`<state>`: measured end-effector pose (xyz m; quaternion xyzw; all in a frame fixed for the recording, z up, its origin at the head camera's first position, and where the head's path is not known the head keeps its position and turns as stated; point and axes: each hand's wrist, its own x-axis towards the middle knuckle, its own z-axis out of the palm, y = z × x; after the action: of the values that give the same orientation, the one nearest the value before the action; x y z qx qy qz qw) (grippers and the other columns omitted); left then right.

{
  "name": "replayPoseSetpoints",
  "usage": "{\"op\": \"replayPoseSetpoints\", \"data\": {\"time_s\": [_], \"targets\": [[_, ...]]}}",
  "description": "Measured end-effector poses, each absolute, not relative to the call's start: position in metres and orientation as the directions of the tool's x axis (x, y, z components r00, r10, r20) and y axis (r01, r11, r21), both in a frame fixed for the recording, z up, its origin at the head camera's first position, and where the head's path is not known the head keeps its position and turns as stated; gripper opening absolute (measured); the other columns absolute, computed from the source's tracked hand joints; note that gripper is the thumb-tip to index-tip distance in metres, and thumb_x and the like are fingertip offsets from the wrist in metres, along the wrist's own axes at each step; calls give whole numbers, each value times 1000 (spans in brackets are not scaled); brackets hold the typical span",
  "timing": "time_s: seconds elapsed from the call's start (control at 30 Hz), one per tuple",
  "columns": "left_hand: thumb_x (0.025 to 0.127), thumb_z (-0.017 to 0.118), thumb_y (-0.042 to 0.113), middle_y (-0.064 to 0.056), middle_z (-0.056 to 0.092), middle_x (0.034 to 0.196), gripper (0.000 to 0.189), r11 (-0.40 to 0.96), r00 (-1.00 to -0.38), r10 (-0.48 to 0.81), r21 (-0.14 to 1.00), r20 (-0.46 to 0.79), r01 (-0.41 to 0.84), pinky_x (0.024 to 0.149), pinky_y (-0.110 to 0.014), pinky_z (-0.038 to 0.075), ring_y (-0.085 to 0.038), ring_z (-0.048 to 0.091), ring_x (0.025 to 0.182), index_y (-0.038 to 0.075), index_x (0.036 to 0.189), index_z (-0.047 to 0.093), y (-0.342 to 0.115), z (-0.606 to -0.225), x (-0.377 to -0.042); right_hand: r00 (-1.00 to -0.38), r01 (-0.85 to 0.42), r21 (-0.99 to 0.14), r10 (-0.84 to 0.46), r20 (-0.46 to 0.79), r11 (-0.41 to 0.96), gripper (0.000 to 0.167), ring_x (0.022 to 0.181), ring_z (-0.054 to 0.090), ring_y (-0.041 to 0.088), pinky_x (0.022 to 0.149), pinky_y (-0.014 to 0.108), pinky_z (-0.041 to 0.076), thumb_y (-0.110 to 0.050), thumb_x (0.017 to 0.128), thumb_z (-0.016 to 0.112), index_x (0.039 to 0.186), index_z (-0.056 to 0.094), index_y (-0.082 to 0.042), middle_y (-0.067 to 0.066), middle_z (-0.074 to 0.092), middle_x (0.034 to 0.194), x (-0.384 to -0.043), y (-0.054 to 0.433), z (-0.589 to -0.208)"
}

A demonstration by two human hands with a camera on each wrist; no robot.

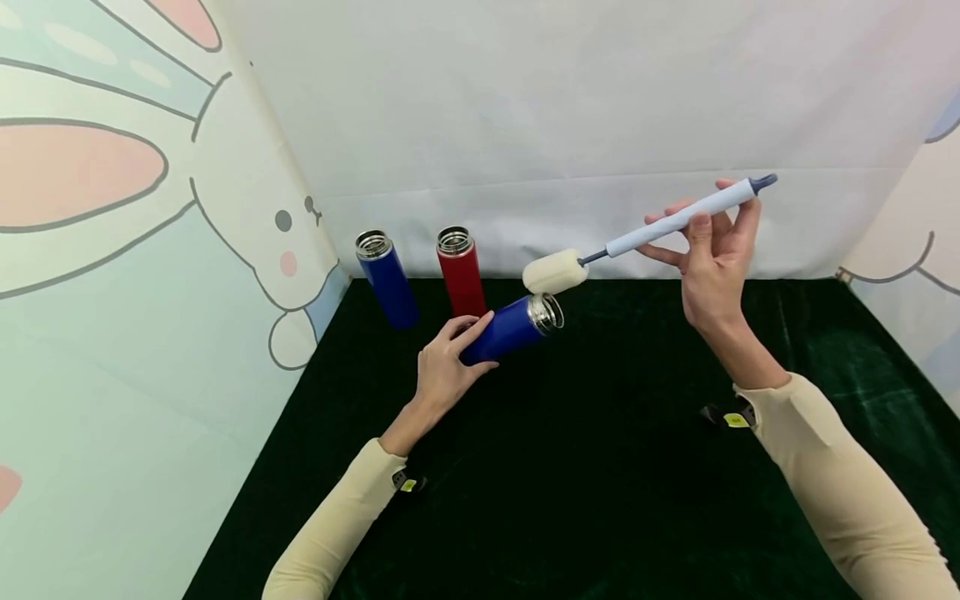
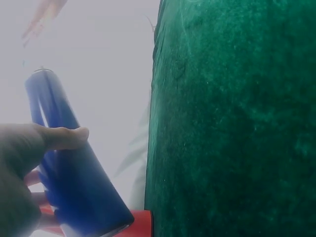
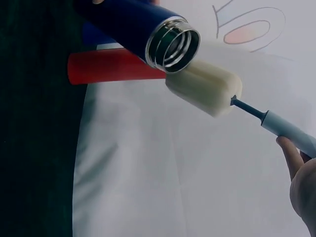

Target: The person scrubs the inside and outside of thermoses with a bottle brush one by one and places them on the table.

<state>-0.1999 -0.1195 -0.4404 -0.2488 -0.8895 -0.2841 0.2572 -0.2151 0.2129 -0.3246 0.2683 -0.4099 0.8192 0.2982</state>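
My left hand [image 1: 444, 367] grips a blue bottle [image 1: 506, 331] round its body, thumb on one side and fingers on the other. The bottle is tilted, its open steel mouth [image 3: 174, 45] facing right. In my right hand [image 1: 716, 262] is a bottle brush, pinched by its light blue handle [image 1: 678, 218] between thumb and fingers. The brush's cream sponge head [image 1: 555, 272] is outside the bottle, just above and beside the mouth in the head view. From the left wrist, the held blue bottle [image 2: 74, 163] slants across the view and the brush is barely visible in glare.
A second blue bottle [image 1: 388, 283] and a red bottle [image 1: 461, 271] stand uncapped at the back left of the dark green cloth-covered table [image 1: 570, 467]. Behind them hangs a white backdrop [image 1: 570, 100]. A rabbit-patterned panel [image 1: 150, 333] borders the left side.
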Motion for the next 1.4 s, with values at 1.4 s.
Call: {"op": "replayPoseSetpoints", "data": {"time_s": [1.4], "targets": [[70, 96, 22, -10, 66, 126, 80, 754, -759, 253, 370, 600, 543, 83, -48, 62, -31, 72, 105, 28, 142, 62, -119, -437, -205, -696, -649, -449, 241, 676, -614, 34, 100, 73, 39, 75, 49, 62, -6, 106, 43, 139, 37, -6, 23, 64, 109, -206, 202, -324]]}}
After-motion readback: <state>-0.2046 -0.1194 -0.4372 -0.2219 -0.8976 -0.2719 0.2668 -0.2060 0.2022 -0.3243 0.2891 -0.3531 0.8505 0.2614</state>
